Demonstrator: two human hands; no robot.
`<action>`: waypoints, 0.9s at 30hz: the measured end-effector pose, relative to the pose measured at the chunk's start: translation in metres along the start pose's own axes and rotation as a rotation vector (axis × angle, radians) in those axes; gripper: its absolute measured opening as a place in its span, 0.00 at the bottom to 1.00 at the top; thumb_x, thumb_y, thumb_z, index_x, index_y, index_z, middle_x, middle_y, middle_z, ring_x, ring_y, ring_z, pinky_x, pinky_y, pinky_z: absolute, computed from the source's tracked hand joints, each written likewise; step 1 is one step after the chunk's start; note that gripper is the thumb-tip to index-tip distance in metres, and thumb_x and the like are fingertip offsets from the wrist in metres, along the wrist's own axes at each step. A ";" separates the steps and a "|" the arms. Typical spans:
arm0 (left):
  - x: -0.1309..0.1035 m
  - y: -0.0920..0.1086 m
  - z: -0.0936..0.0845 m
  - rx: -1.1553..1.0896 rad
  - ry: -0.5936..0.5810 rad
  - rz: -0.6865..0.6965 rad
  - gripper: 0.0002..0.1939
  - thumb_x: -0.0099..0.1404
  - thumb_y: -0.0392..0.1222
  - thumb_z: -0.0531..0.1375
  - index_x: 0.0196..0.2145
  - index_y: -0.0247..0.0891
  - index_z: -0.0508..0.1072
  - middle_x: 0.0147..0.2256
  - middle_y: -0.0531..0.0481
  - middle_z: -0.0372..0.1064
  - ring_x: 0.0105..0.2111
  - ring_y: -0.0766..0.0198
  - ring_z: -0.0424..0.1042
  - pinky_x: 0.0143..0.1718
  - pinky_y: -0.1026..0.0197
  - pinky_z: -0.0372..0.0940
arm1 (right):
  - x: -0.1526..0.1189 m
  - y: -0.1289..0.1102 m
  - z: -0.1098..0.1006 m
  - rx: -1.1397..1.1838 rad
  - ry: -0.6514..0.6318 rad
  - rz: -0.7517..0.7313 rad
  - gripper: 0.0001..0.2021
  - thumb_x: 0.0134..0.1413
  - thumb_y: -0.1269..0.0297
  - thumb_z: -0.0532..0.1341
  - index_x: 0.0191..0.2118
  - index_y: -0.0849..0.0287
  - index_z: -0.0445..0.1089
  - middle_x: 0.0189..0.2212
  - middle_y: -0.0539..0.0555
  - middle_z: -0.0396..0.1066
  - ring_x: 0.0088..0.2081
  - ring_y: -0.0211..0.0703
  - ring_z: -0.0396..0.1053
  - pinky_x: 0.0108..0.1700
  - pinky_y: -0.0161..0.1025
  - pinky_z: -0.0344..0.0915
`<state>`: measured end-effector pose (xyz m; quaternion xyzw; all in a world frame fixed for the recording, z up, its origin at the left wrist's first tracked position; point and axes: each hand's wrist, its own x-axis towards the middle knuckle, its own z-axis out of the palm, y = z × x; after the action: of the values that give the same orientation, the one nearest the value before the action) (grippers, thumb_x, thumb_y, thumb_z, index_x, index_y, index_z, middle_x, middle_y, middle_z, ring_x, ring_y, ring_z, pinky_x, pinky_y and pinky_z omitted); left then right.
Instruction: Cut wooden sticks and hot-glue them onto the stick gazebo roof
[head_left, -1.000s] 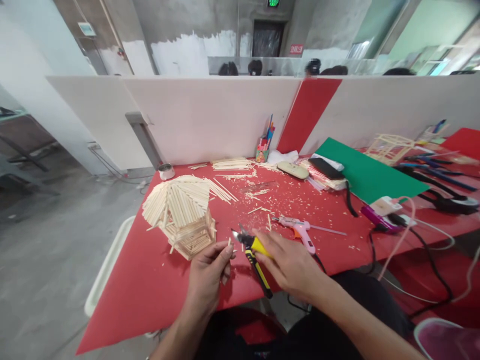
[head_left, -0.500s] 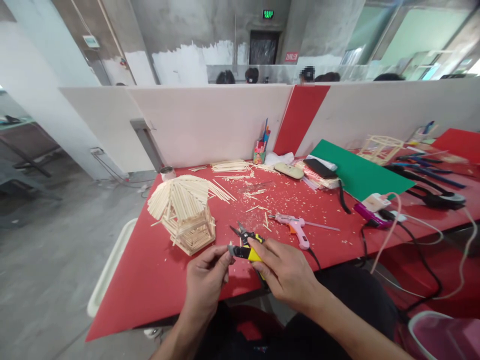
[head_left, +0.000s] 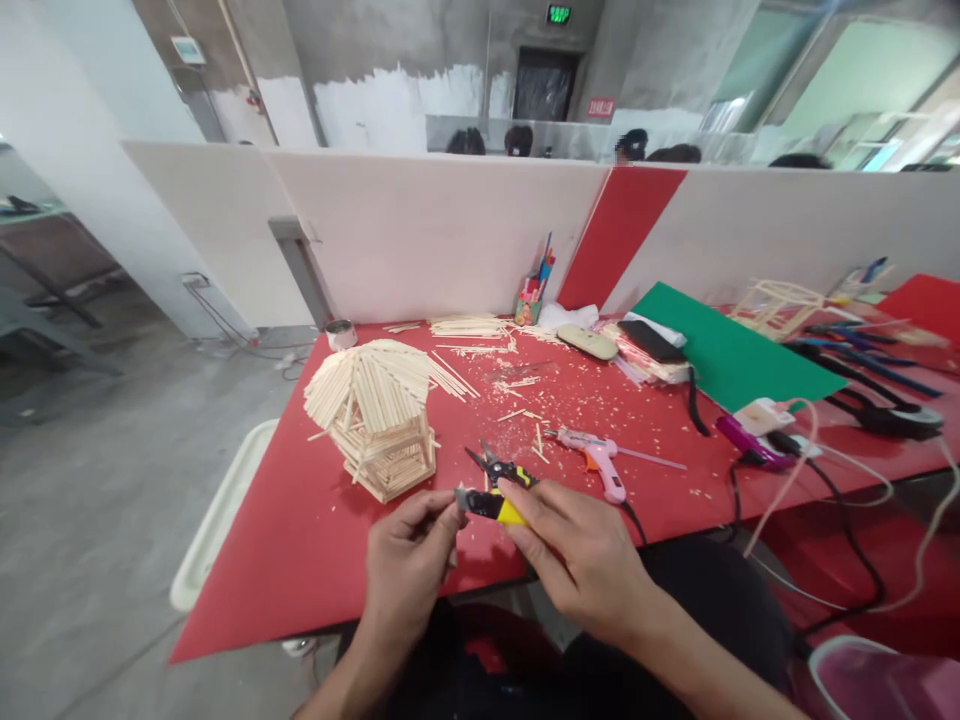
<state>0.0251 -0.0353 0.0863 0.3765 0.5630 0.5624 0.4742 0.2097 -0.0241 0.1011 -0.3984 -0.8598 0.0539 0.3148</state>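
My right hand (head_left: 581, 540) grips a yellow and black cutter knife (head_left: 491, 505), its grey tip pointing left. The tip meets the fingertips of my left hand (head_left: 412, 550), which pinch a tiny pale piece, mostly hidden by the fingers. Just behind the knife, black and yellow snips (head_left: 495, 465) lie on the table with their jaws apart. A small pavilion of thin wooden sticks (head_left: 379, 415) with a fanned roof stands to the left, beyond my left hand. Right of the snips rests a pink glue gun (head_left: 596, 460).
On the red table (head_left: 270, 560) are loose sticks (head_left: 469, 327), a pen cup (head_left: 529, 300), a tin (head_left: 341, 334), a beige case (head_left: 587, 342), a green sheet (head_left: 735, 350) and a purple power strip (head_left: 750, 445) with cables. A partition (head_left: 390, 235) runs behind; heads show beyond it.
The view has shifted slightly, so the table items appear a little to the right and higher. Both hands keep their hold, with the knife tip still at my left fingertips.
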 end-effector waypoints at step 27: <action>-0.011 0.000 -0.002 -0.070 -0.159 -0.094 0.15 0.55 0.51 0.63 0.26 0.35 0.73 0.15 0.54 0.64 0.12 0.73 0.59 0.13 0.71 0.54 | 0.098 0.119 0.027 -0.338 -0.199 0.514 0.16 0.62 0.56 0.53 0.53 0.53 0.65 0.42 0.55 0.71 0.41 0.45 0.70 0.40 0.42 0.66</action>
<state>0.0257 -0.0462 0.0868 0.3763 0.5207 0.5274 0.5560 0.2239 0.1317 0.0876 -0.6419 -0.7544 0.0267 0.1347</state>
